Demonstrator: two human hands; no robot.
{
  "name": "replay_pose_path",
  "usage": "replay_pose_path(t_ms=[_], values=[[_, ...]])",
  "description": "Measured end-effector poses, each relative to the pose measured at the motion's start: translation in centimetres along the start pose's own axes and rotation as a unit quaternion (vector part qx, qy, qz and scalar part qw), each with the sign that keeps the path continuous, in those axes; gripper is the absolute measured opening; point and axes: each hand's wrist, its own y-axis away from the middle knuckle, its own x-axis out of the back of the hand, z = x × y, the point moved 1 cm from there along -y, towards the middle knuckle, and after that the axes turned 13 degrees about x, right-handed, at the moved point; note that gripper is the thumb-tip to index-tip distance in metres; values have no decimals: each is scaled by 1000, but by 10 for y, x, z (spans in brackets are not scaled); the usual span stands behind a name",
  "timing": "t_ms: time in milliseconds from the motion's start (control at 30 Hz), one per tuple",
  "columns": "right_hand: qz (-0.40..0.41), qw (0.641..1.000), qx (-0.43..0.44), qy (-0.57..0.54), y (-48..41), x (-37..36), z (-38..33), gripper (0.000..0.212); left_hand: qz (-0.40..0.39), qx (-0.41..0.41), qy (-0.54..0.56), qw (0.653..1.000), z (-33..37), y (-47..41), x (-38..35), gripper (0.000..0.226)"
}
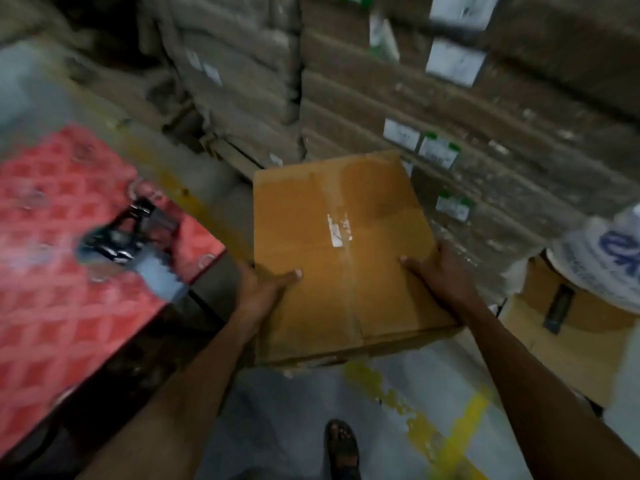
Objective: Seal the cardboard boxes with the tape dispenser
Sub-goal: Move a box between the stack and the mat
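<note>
Tape dispenser (130, 233) on table (52, 306), left of box (343, 258).

One cardboard box (343, 258). Two hands: left hand (263, 292), right hand (440, 271). One tape dispenser (128, 233), near surface (52, 306) right edge. One sandalled foot (341, 445). Many stacked cartons (381, 98) — too blurred to count.

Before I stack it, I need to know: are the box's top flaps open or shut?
Shut. The box has its flaps flat, meeting along the middle seam, where tape glints.
</note>
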Motion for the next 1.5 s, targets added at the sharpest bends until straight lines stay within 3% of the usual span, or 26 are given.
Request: replay_pose_path(t_ms=[133,233,300,433,567,700,800,1100,1267,1400,1500], values=[[31,997,63,-22,35,70,-122,88,10,-83,7,996,107,80,41,97],[65,990,117,-39,48,96,-199,91,34,-133,21,990,178,136,78,80],[55,984,159,-59,52,98,-249,90,54,-171,31,983,209,166,113,79],[17,964,257,-68,71,65,-342,79,138,-190,62,970,235,214,209,108],[-36,944,321,-69,99,-14,-408,75,214,-196,82,954,213,250,316,111],[-92,928,356,-60,145,-118,-455,72,271,-201,85,937,157,279,416,57],[-146,922,357,-30,176,-199,-476,73,298,-176,102,933,110,283,487,72],[-226,908,352,-30,211,-373,-491,78,265,-133,156,942,1,236,621,82],[-221,918,329,-1,205,-412,-489,59,236,-108,166,951,-21,192,652,92],[-252,910,323,59,202,-431,-491,50,199,-80,157,964,-37,172,653,79],[-274,907,308,91,197,-437,-485,36,206,-53,171,962,-52,157,651,109]])
